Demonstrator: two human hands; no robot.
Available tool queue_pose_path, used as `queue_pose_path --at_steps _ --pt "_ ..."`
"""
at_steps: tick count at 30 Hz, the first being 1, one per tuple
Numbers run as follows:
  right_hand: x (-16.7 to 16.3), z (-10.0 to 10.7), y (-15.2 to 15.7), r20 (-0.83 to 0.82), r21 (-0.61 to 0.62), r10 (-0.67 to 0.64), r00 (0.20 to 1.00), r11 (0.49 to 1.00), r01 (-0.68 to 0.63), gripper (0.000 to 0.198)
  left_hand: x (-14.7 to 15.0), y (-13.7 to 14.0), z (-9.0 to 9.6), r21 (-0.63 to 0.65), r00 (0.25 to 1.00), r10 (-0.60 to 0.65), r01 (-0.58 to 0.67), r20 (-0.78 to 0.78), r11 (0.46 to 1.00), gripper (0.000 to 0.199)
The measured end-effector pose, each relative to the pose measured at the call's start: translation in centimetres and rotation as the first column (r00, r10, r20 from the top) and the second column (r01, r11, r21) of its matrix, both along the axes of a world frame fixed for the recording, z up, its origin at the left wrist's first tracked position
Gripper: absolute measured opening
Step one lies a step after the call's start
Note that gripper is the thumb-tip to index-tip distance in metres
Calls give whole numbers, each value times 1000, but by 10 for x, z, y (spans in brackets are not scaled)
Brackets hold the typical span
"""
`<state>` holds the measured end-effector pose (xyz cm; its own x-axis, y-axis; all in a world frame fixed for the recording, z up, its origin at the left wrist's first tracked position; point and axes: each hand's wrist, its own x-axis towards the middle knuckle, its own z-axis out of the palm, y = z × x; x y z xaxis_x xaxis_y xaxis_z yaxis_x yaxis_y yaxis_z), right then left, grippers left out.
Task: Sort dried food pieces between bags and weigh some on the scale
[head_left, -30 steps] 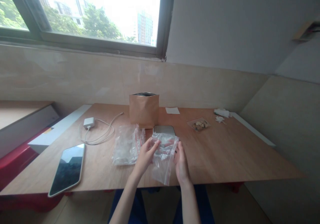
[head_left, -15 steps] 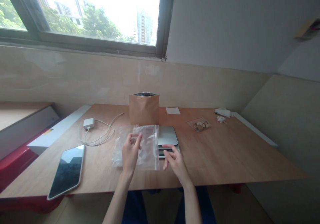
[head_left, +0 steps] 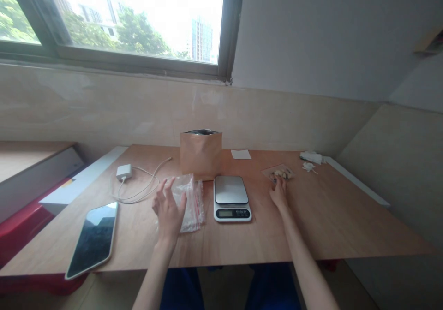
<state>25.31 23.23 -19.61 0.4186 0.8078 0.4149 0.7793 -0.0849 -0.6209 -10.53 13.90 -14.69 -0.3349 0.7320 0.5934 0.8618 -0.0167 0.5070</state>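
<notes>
The right hand (head_left: 278, 193) reached far across the bench (head_left: 311, 217), its fingers (head_left: 281, 181) extended and loosely together, the tips touching the near edge of a small clear bag of snacks (head_left: 278, 172) that lay flat on the wood. The bag held a few pale and dark pieces; what they were could not be told. The left hand (head_left: 169, 211) hovered with its fingers (head_left: 165, 189) spread wide and holding nothing, just in front of a stack of empty clear zip bags (head_left: 188, 199) with red seal strips, partly covering it from view. Between the two hands sat a small kitchen scale (head_left: 231, 198) with a bare steel platform. Behind the scale and the zip bags stood a brown paper pouch (head_left: 201, 155), upright with its top open; its contents were hidden. A tablet (head_left: 93, 237) lay at the bench's left edge, near a white charger with its cable (head_left: 133, 181).
</notes>
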Motion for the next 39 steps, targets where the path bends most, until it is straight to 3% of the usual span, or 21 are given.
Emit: queue_pose_path --at_steps 3,6,9,12,17,21,24,27,30,31,33,36,39 --pt "6 0 8 108 -57 -56 993 996 62 41 9 4 -20 -162 991 -109 95 -76 982 44" --pt "13 1 11 145 -46 -40 989 998 47 32 8 9 -46 -380 976 -201 157 -79 912 50" --pt "19 5 13 129 -26 -10 992 1000 13 25 2 12 -62 -404 957 -276 217 -92 889 54" --pt "21 10 7 97 -25 2 995 1000 0 18 -1 12 -64 -360 954 -292 249 -69 899 52" --pt "14 21 -40 5 -20 27 1000 999 -27 23 -6 7 -53 -187 932 -342 359 117 915 37" --pt "-6 46 -100 -133 187 20 991 982 6 31 -4 -11 -35 87 881 -376 367 286 926 27" --pt "-32 71 -134 -228 275 29 973 961 35 29 15 -33 -11 169 799 -387 349 460 922 21" --pt "-61 89 -150 -409 329 126 904 944 17 28 47 -51 18 210 566 -530 533 631 820 27" --pt "-89 97 -155 -552 320 207 808 947 -24 29 74 -60 39 157 387 -595 733 704 662 37" --pt "-96 97 -156 -584 315 236 777 948 -52 29 80 -61 42 114 363 -601 785 712 608 34" --pt "-107 96 -157 -626 305 286 726 946 -109 28 85 -61 44 39 370 -609 833 702 552 25" --pt "-115 94 -158 -650 287 306 695 946 -149 29 82 -60 39 -13 401 -603 840 689 543 24" --pt "-119 93 -157 -626 273 255 737 957 -98 33 78 -62 36 -3 351 -566 852 746 524 27"
